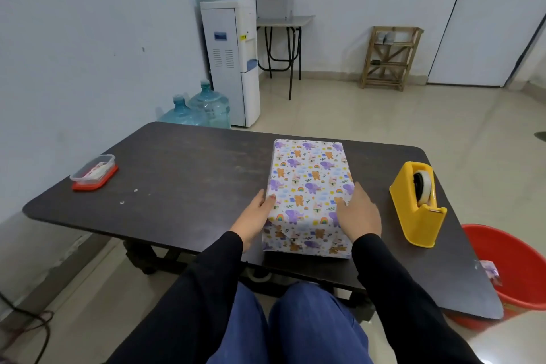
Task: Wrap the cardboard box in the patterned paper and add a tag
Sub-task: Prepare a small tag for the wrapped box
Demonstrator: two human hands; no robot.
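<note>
The wrapping looks done. The left hand (256, 213) lies flat against the near left side of the cardboard box (310, 174), which stands right of the middle of the table (183, 174), covered in patterned paper (307, 235). The right hand (356, 214) rests loose-fingered on its top right edge. No tag shows, so that step seems left. Far left, a clear tub (77, 178) with a red lid holds white and red bits (96, 171), perhaps tags. Far right, a red bucket (520, 235) holds a paper scrap (491, 270).
</note>
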